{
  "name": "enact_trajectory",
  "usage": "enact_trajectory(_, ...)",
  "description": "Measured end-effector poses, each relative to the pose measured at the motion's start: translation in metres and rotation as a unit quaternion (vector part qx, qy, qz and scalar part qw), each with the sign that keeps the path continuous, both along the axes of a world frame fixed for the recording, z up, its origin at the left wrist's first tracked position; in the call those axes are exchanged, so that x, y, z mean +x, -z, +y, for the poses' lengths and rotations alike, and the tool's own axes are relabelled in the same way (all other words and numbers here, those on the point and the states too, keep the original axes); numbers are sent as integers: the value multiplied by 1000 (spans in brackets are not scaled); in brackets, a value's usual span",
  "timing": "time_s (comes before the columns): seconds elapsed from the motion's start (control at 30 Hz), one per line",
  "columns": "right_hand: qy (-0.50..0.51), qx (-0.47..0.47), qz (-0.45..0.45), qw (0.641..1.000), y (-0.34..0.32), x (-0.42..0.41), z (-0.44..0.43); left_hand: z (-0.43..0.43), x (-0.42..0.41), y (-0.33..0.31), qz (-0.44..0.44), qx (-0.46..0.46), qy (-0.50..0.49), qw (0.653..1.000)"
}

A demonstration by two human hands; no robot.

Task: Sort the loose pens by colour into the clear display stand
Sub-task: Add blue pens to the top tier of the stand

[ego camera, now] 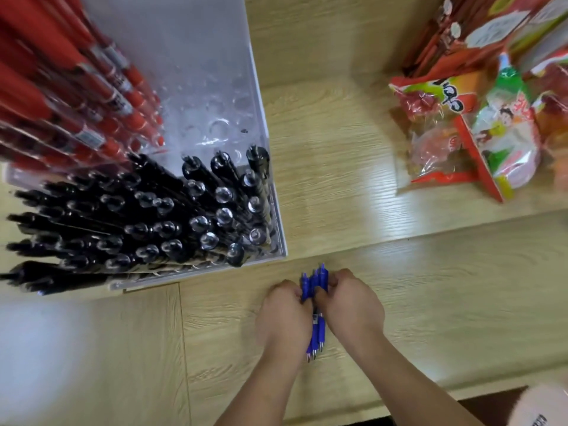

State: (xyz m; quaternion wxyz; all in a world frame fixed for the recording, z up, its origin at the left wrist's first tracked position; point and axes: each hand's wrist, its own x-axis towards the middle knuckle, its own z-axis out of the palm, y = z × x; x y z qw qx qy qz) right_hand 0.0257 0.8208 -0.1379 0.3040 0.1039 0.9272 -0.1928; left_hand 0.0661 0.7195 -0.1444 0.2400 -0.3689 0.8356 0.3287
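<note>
The work surface (338, 179) is light wood-grain laminate, stepped into two levels. The clear display stand (215, 72) sits on it at upper left, with red pens (61, 72) in the rear section and black pens (153, 226) in the front. The left hand (284, 315) and right hand (350, 305) both curl round a bundle of blue pens (318, 332), near the stand's front corner. Snack packets (476, 118) lie at upper right.

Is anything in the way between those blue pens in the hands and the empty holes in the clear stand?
Partly. Nothing lies on the table between the blue pens and the stand, but black pens fill the near rows, in front of the empty holes. Going in from above looks open.
</note>
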Motion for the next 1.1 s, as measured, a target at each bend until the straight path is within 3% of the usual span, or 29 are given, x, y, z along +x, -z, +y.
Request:
enact_trajectory(0.17, 51, -59, -43, 996, 4, -2, -1, -1, -8, -4, -19, 19, -18, 999)
enact_trajectory(0.4, 74, -108, 18, 991, -8, 3, 20, -11, -2, -21, 22, 49, -23, 998)
enact_trajectory(0.5, 73, -178, 29, 981, -35, 3, 32, -17, 3, -42, 50, 66, -26, 996)
enact_trajectory(0.73, 24, -278, 112, 954, -145, -7, 41, -18, 8, -143, 193, 80, 26, 978)
enact_trajectory(1.1, -59, -368, 302, 877, -317, -53, -1, -65, -17, -336, 446, 53, -21, 893)
